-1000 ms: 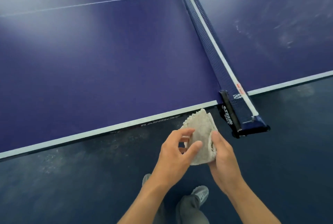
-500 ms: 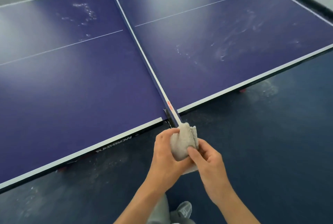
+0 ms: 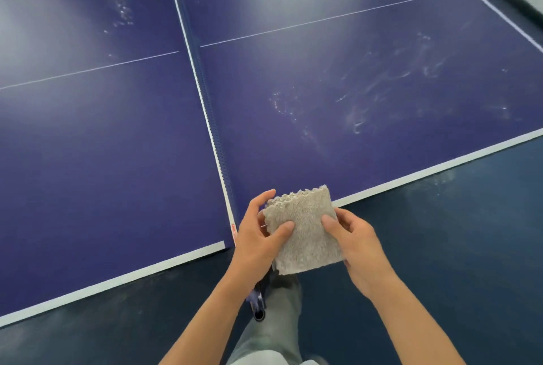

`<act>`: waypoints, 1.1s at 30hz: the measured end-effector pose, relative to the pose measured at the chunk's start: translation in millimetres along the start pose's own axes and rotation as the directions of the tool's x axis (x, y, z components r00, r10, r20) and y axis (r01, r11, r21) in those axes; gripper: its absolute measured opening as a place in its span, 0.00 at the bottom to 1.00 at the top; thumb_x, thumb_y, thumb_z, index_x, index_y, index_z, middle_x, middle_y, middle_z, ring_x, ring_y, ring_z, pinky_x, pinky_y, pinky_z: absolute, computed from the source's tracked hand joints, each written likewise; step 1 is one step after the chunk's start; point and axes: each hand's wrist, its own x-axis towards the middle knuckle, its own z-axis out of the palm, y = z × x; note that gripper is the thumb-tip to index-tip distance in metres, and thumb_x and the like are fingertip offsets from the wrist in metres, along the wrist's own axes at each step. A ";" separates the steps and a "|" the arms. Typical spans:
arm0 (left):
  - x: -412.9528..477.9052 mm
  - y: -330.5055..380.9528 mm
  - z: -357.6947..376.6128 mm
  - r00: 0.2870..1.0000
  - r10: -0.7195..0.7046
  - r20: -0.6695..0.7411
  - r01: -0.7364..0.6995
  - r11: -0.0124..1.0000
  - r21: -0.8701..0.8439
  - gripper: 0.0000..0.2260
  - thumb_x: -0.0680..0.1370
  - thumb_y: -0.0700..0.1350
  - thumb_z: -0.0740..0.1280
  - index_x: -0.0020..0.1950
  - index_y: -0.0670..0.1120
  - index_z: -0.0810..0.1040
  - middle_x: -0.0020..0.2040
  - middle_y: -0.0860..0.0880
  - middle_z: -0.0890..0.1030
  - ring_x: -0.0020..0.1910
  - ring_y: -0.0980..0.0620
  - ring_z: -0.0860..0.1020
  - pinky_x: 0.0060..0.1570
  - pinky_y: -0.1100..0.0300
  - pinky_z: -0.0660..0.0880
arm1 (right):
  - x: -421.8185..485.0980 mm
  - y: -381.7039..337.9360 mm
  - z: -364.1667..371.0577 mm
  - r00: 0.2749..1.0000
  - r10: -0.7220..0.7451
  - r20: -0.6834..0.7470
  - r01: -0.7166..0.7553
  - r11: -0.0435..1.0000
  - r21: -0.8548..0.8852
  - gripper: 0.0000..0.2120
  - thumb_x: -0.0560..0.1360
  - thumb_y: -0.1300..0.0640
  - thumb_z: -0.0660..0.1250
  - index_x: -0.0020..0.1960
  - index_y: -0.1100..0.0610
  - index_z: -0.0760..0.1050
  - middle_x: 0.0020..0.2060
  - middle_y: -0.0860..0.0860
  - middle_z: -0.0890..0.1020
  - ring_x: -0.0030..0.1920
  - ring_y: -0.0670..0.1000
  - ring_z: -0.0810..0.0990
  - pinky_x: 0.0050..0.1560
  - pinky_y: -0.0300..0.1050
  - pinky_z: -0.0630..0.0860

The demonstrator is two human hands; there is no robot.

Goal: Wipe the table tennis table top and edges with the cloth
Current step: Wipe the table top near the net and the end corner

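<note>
Cloth [image 3: 304, 231] front and centre, a beige, nubbly folded square held up flat between both hands, hanging in the air just off the near long edge of the table tennis table [image 3: 111, 159], right where the net [image 3: 205, 106] meets that edge. Left hand [image 3: 258, 235] grips the cloth's left side, thumb pressed onto its top face, fingers curled around behind the far left corner. Right hand [image 3: 355, 242] pinches the right side, thumb on top, remaining fingers tucked underneath. The cloth's ragged far edge overlaps the white border line of the table in view, but it is not resting on the surface. Net runs away from the hands toward the far edge, splitting the blue top in two, each half crossed by a thin white centre line. On the right half, pale smears and swirls [image 3: 379, 100] spread across the surface, and a dotted patch of white specks sits nearer the net. Left half shows a smaller cluster of specks [image 3: 117, 9] toward its far edge. Below the hands, the net clamp [image 3: 258, 303] pokes out beneath the left wrist, and a trouser leg [image 3: 273, 323] in grey stands on the dark floor [image 3: 455, 247].
</note>
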 end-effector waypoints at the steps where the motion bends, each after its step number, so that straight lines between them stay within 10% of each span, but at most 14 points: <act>1: 14.2 -2.0 3.0 1.000 -0.004 -0.023 0.006 0.997 0.083 0.27 0.77 0.48 0.77 0.70 0.66 0.71 0.58 0.57 0.81 0.57 0.54 0.82 0.54 0.55 0.83 | 18.2 0.2 -3.2 1.000 0.025 -0.016 -0.025 0.999 -0.038 0.08 0.81 0.50 0.70 0.60 0.46 0.81 0.52 0.46 0.87 0.54 0.47 0.86 0.48 0.44 0.83; 11: 120.4 -30.4 7.7 0.970 0.054 -0.235 0.120 0.737 0.665 0.25 0.82 0.45 0.69 0.78 0.53 0.67 0.69 0.59 0.74 0.68 0.61 0.73 0.68 0.65 0.71 | 200.4 30.3 11.8 0.997 -0.038 0.072 0.075 0.784 -0.616 0.16 0.83 0.53 0.68 0.70 0.51 0.75 0.57 0.44 0.79 0.57 0.45 0.79 0.57 0.41 0.78; 14: 136.8 -38.4 2.0 0.953 0.203 -0.223 0.089 0.518 0.851 0.22 0.79 0.42 0.72 0.73 0.48 0.75 0.66 0.53 0.78 0.69 0.52 0.74 0.69 0.60 0.69 | 228.0 39.1 2.7 0.959 -0.261 0.108 0.202 0.364 -0.909 0.28 0.79 0.54 0.72 0.77 0.55 0.70 0.66 0.55 0.75 0.64 0.56 0.77 0.66 0.52 0.73; 19: 157.7 -50.9 -13.7 0.930 0.306 -0.205 0.161 0.162 0.974 0.21 0.73 0.41 0.76 0.65 0.46 0.82 0.66 0.47 0.81 0.72 0.41 0.74 0.76 0.36 0.63 | 251.5 63.5 -12.2 0.561 -0.323 0.763 0.756 -0.175 -0.630 0.26 0.84 0.52 0.61 0.80 0.58 0.67 0.80 0.62 0.65 0.81 0.66 0.62 0.79 0.64 0.60; 26: 174.8 -64.6 -55.5 0.936 0.199 -0.290 0.315 -0.108 0.943 0.24 0.79 0.49 0.69 0.75 0.50 0.74 0.80 0.41 0.66 0.81 0.36 0.61 0.79 0.32 0.48 | 260.6 89.0 -35.1 0.312 -0.031 0.950 0.871 -0.390 -0.299 0.32 0.86 0.42 0.53 0.83 0.59 0.58 0.83 0.60 0.57 0.83 0.63 0.54 0.78 0.62 0.56; 29: 181.1 -71.3 -64.5 0.951 0.119 -0.285 0.304 -0.206 0.930 0.23 0.83 0.53 0.61 0.78 0.54 0.70 0.83 0.44 0.61 0.82 0.37 0.55 0.78 0.31 0.43 | 270.0 85.0 -22.4 0.328 -0.037 0.944 0.868 -0.383 -0.316 0.31 0.87 0.41 0.51 0.85 0.55 0.56 0.83 0.59 0.56 0.83 0.63 0.55 0.78 0.63 0.57; 33: 189.7 -80.3 -73.6 0.938 0.064 -0.340 0.343 -0.303 0.889 0.26 0.84 0.56 0.56 0.82 0.54 0.60 0.84 0.45 0.58 0.83 0.38 0.52 0.77 0.32 0.39 | 306.2 62.7 37.5 0.565 -0.189 0.803 0.753 -0.280 -0.596 0.30 0.87 0.43 0.47 0.85 0.55 0.54 0.84 0.61 0.53 0.83 0.64 0.51 0.80 0.64 0.55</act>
